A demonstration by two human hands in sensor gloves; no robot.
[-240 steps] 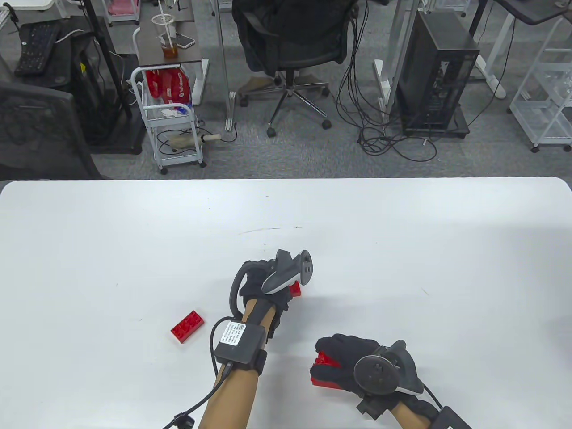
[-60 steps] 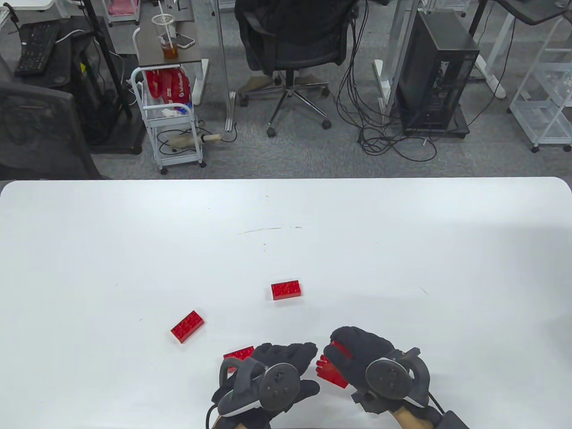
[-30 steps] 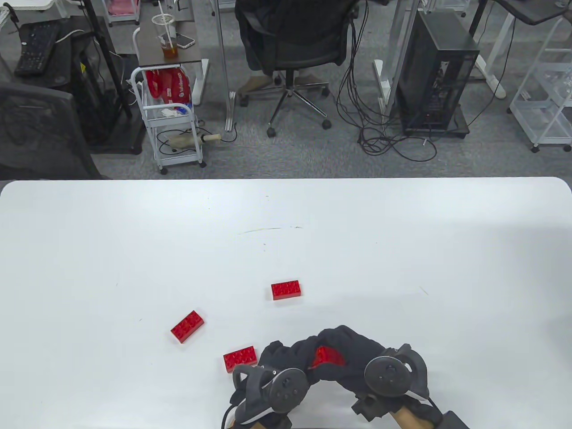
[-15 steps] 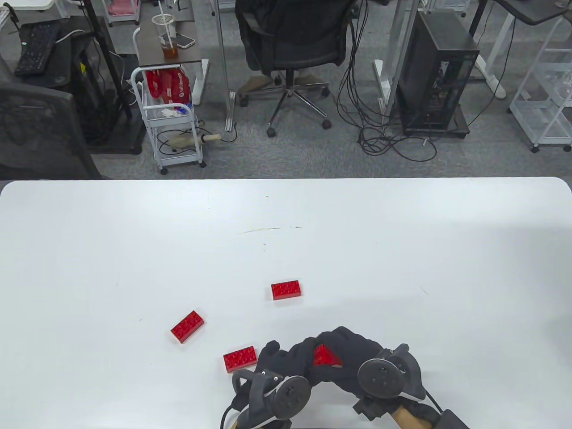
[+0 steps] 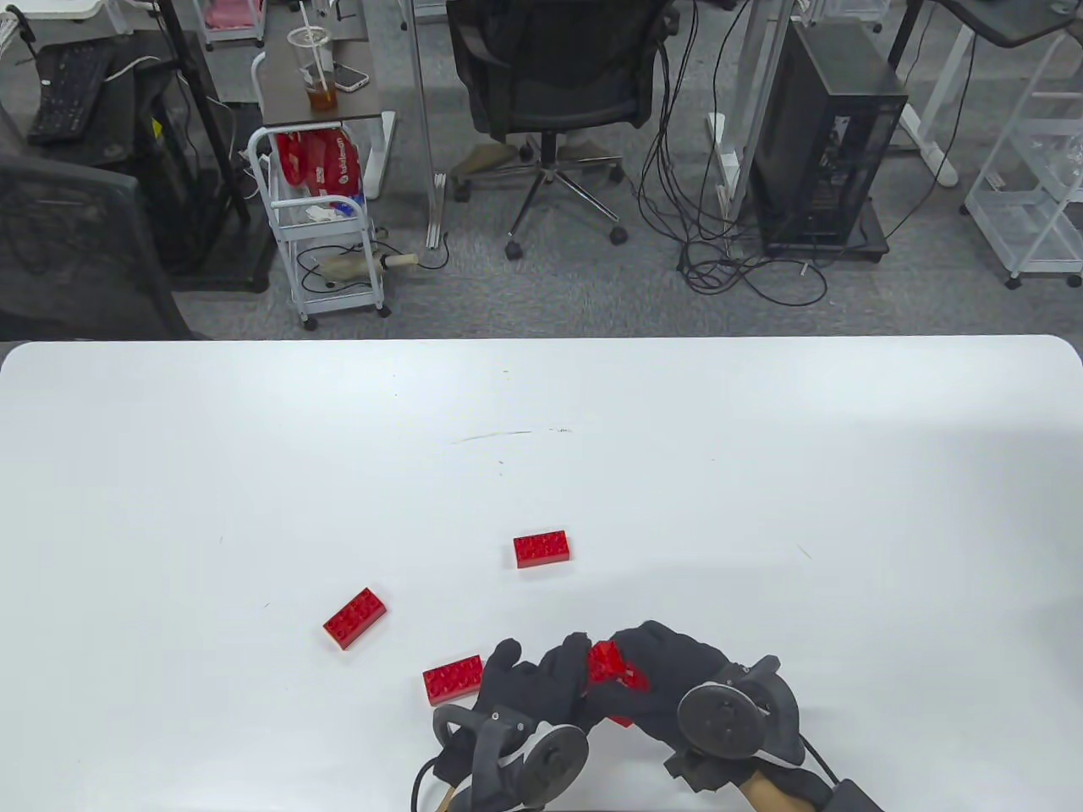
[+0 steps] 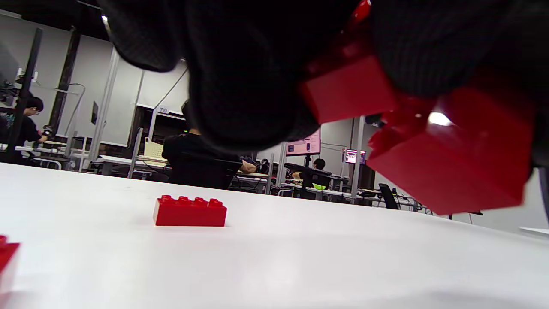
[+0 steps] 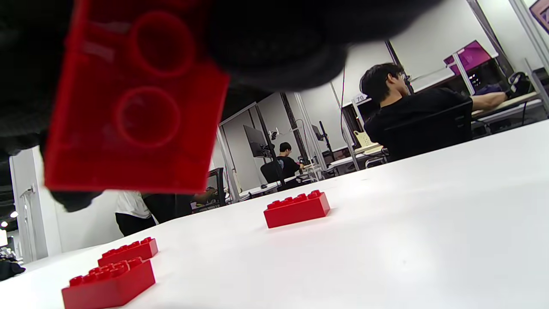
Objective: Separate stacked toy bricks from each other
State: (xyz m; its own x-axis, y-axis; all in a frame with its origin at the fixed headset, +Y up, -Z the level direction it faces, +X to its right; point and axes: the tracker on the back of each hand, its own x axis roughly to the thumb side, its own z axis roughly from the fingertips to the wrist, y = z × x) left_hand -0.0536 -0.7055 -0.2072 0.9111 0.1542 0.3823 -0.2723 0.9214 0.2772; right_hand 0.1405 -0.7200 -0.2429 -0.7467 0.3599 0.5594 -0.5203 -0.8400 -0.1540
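Observation:
Both gloved hands meet at the table's near edge around a small stack of red bricks, held just above the table. My left hand grips the stack from the left, with fingers curled over its top. My right hand grips it from the right. In the left wrist view an upper brick sits tilted against a lower brick, joined along one edge. The right wrist view shows a brick's hollow underside under my black fingers. Much of the stack is hidden by the gloves.
Three loose red bricks lie flat on the white table: one beyond the hands, one to the left, one right beside my left hand. They also show in the right wrist view.
My left hand left the brick it set down and closed in on the stack in my right hand. In the last half second the stack's top tilted up and left.

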